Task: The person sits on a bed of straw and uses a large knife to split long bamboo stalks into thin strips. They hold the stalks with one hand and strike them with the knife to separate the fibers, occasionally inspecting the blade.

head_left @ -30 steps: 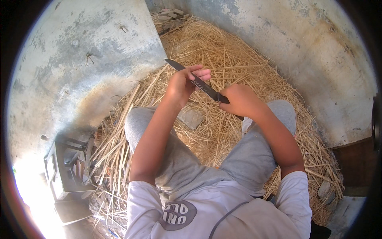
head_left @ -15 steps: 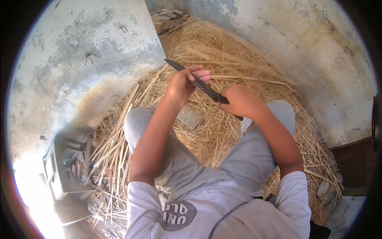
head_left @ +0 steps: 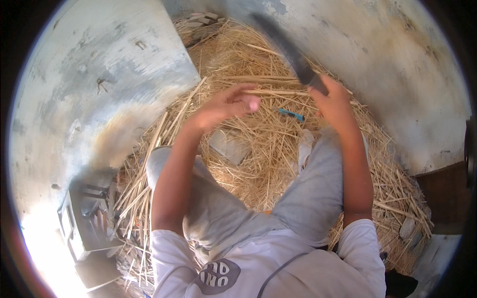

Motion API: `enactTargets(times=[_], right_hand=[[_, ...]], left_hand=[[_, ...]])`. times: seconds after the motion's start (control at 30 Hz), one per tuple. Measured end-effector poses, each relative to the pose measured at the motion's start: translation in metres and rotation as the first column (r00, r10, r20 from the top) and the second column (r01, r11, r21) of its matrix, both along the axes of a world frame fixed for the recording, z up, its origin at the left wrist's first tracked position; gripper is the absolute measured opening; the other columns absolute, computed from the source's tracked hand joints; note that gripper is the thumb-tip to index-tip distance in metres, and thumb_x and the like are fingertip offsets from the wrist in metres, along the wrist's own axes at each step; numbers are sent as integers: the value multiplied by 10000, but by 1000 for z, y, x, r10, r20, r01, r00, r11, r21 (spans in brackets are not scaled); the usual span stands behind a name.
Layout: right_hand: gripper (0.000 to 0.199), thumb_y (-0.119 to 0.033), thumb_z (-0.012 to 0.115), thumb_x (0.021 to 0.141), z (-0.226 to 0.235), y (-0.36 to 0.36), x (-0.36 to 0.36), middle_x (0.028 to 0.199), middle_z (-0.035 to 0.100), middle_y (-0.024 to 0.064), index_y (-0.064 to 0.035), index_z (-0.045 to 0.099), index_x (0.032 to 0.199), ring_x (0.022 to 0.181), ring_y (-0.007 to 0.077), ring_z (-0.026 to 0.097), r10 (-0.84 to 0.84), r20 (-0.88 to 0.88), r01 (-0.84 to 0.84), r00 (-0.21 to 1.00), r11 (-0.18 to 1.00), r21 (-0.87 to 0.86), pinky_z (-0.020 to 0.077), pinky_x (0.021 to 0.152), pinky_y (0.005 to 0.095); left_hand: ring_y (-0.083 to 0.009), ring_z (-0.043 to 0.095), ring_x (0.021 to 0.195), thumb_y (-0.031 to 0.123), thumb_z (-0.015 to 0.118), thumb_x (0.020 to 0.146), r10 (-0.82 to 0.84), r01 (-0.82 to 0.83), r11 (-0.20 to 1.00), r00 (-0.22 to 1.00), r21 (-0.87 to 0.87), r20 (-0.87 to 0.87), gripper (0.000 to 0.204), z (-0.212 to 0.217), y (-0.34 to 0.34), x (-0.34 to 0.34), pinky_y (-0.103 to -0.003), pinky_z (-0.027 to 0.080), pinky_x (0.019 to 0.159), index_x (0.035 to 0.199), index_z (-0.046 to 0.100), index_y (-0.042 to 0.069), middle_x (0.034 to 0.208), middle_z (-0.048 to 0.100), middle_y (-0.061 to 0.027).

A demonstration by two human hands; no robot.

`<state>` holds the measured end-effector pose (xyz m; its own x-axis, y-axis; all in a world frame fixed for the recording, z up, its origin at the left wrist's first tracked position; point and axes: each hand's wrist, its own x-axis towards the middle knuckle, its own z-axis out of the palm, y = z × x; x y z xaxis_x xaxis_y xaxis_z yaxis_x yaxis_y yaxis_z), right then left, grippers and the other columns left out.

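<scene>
My right hand [head_left: 336, 101] is closed around the handle of a large dark knife [head_left: 293, 54]. The blade is smeared by motion and points up and away to the left, toward the far wall. Over the straw, my left hand [head_left: 227, 107] has its fingers loosely bent and apart, with nothing visible in it. Below and between the hands, a slim blue and black object [head_left: 291, 114] lies on the straw; its kind is unclear. Long split strips [head_left: 268, 92] lie just beyond my left fingertips.
Loose straw and thin strips [head_left: 258, 144] cover the floor around my legs. A flat grey slab [head_left: 229, 145] lies between my knees. Worn walls [head_left: 387, 64] rise at right and left. A grey box-like frame [head_left: 87, 218] stands at lower left, and broken blocks [head_left: 203, 20] are at the back.
The knife has swung up and away to the right in my right hand, leaving my left fingers. My left hand has shifted slightly left. The blue and black object has come into sight.
</scene>
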<state>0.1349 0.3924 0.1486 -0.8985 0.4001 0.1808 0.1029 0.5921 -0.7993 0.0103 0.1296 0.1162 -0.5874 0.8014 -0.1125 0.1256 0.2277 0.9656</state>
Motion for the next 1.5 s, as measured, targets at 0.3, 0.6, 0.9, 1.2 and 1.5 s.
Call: enactTargets(times=[0.3, 0.6, 0.9, 1.2, 1.5], right_hand=[[213, -259, 626, 936, 16, 39, 26, 622, 531, -8, -101, 519, 843, 452, 72, 488, -118, -30, 65, 993, 719, -692, 384, 405, 237], [156, -199, 580, 933, 8, 63, 42, 638, 520, 15, -51, 544, 967, 461, 82, 467, -253, -10, 159, 967, 638, -753, 372, 440, 224], [160, -177, 565, 933, 8, 61, 39, 616, 491, 17, -29, 548, 990, 443, 77, 436, -353, 92, 310, 931, 636, -707, 346, 417, 218], [246, -198, 608, 917, 2, 60, 36, 631, 519, 10, -9, 606, 1074, 463, 64, 456, -360, 104, 339, 927, 685, -645, 369, 427, 206], [237, -150, 612, 919, 3, 46, 30, 686, 532, -5, 10, 615, 1094, 535, 57, 492, -286, 132, 308, 949, 751, -584, 399, 455, 214]], left_hand=[[-246, 717, 801, 409, 630, 906, -388, 126, 704, 893, -699, -229, 402, -232, 58, -105, -371, 570, 659, 978, 732, 27, 868, 717, -111], [-228, 691, 708, 180, 657, 836, 829, -801, 558, 532, -217, 172, 228, -364, 165, -86, -337, 541, 605, 880, 723, -34, 773, 708, -131], [-168, 550, 664, 224, 761, 882, 780, -832, 522, 374, -191, 501, 265, -387, 213, -141, -325, 421, 527, 1056, 688, 38, 869, 629, -53], [-148, 533, 646, 165, 682, 922, 643, -719, 676, 471, -159, 605, 167, -367, 214, -143, -316, 407, 558, 960, 691, 2, 753, 597, -30], [-179, 570, 732, 181, 730, 896, 653, -665, 707, 484, -240, 582, 210, -345, 227, -138, -325, 444, 662, 999, 690, 3, 934, 641, -79]])
